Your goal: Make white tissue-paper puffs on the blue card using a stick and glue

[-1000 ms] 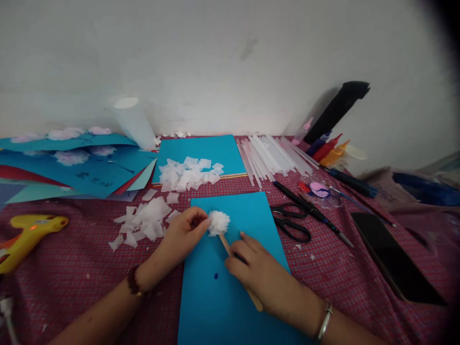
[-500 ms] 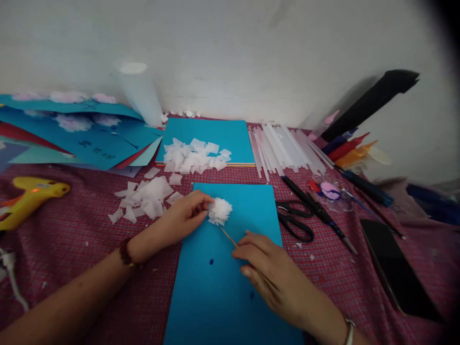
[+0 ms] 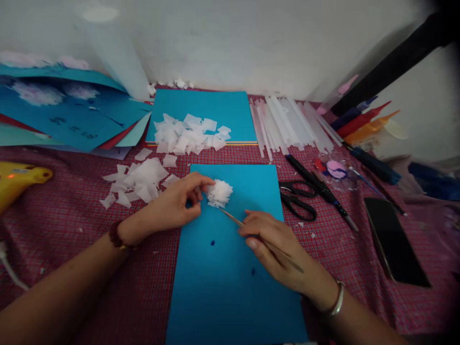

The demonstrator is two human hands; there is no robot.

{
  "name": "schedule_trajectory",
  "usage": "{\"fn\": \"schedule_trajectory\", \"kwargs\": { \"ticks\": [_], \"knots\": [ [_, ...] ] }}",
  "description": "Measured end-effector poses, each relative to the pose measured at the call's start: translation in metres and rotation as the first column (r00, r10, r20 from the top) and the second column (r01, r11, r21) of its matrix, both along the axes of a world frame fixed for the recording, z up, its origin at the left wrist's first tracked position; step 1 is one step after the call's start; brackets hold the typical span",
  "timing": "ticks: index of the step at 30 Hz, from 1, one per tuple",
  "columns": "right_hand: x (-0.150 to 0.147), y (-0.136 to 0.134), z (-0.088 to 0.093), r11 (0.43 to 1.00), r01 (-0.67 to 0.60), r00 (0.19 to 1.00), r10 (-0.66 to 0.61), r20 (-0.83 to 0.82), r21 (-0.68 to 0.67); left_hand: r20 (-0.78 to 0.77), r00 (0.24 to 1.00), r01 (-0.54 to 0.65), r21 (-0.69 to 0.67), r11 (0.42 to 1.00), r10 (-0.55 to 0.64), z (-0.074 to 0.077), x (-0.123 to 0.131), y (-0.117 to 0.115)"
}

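My left hand has its index fingertip at the left edge of the white tissue-paper pompom, with the thumb held apart from that finger and the others curled in. The pompom sits on the upper part of the blue card sheet. My right hand pinches a slim wooden stick between thumb and fingers, its tip just beside the pompom's lower edge; I cannot tell whether they touch. Two dark blue spots mark the card below. Cut tissue pieces lie near my left hand, and black-handled scissors lie by the card's right edge.
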State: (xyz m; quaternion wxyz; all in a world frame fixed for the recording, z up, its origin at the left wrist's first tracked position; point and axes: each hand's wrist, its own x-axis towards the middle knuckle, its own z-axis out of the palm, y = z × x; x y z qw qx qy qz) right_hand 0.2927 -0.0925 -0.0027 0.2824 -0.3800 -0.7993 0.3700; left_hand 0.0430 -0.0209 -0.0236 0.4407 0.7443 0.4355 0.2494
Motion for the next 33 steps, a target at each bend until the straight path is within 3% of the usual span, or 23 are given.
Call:
{"fn": "schedule_trajectory", "kwargs": {
  "ticks": [7,15,21,25,33],
  "knots": [
    [-0.004,0.008,-0.014,0.977,0.114,0.978,-0.142,-0.152,-0.182,0.104,0.991,-0.078,-0.076,0.994,0.085,-0.003,-0.002,-0.001],
    [-0.012,0.017,-0.019,0.991,0.062,0.990,-0.076,-0.117,-0.119,-0.024,0.999,0.034,0.006,0.999,-0.033,0.004,0.001,-0.001],
    [-0.015,0.018,-0.021,0.992,0.077,0.991,-0.088,-0.103,-0.103,0.042,0.999,0.035,-0.014,0.999,-0.034,0.002,-0.002,-0.001],
    [-0.012,0.015,-0.018,0.986,0.104,0.979,-0.124,-0.159,-0.133,-0.024,0.999,0.027,0.019,0.999,-0.027,0.002,0.001,-0.001],
    [-0.010,0.013,-0.015,0.979,0.111,0.986,-0.130,-0.106,-0.171,-0.042,0.999,-0.017,0.065,0.998,0.020,-0.006,0.007,0.001]
  ]
}}
